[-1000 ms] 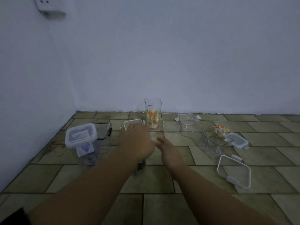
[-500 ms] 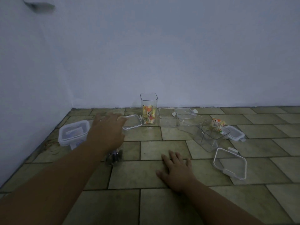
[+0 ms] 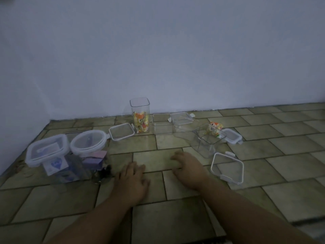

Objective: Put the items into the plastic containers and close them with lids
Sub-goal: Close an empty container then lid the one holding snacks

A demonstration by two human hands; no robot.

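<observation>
Both hands lie flat on the floor (image 3: 263,199), holding nothing. The left hand (image 3: 131,184) is near two shut boxes (image 3: 47,154). The right hand (image 3: 189,167) is beside a loose lid (image 3: 227,167). A tall open jar (image 3: 140,115) with bright toys stands by the wall.

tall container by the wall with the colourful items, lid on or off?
Off. The tall container stands upright with its square rim open and nothing covering it; a loose lid lies flat on the floor beside it, to its left.
</observation>
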